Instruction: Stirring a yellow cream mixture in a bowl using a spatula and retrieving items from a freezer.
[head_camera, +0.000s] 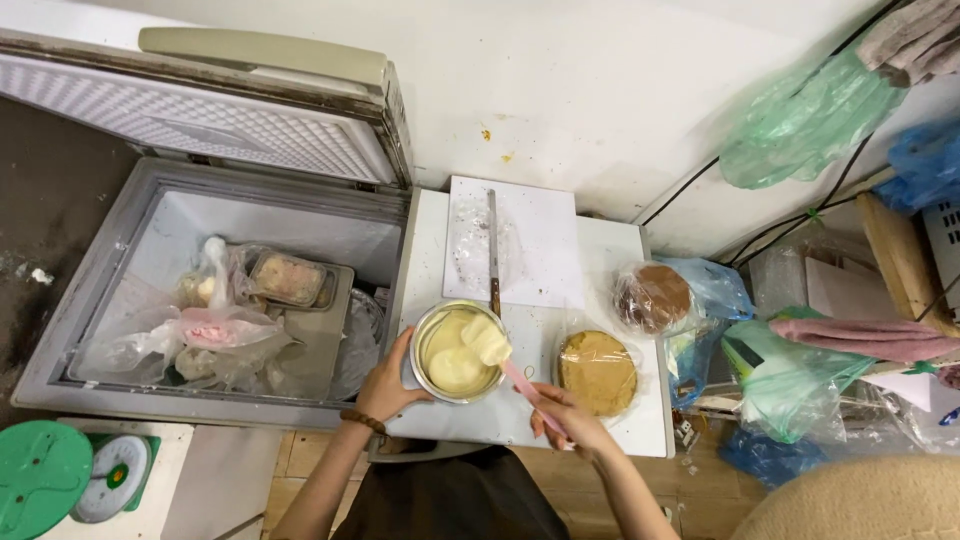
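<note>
A round metal bowl (428, 327) of pale yellow cream stands on a small white table (600, 245). My left hand (385, 380) grips the bowl's left rim; a beaded bracelet is on that wrist. My right hand (568, 418) holds a pink-handled spatula (505, 362), whose pale blade rests in the cream at the bowl's right side. A round brown cake layer (597, 372) lies on plastic wrap just right of the bowl.
An open chest freezer (150, 215) holding bags and trays stands to the left. A long knife (493, 250) lies on white paper behind the bowl. A wrapped darker cake (655, 297), plastic bags and cloths crowd the right. A green kitchen scale (60, 475) sits at bottom left.
</note>
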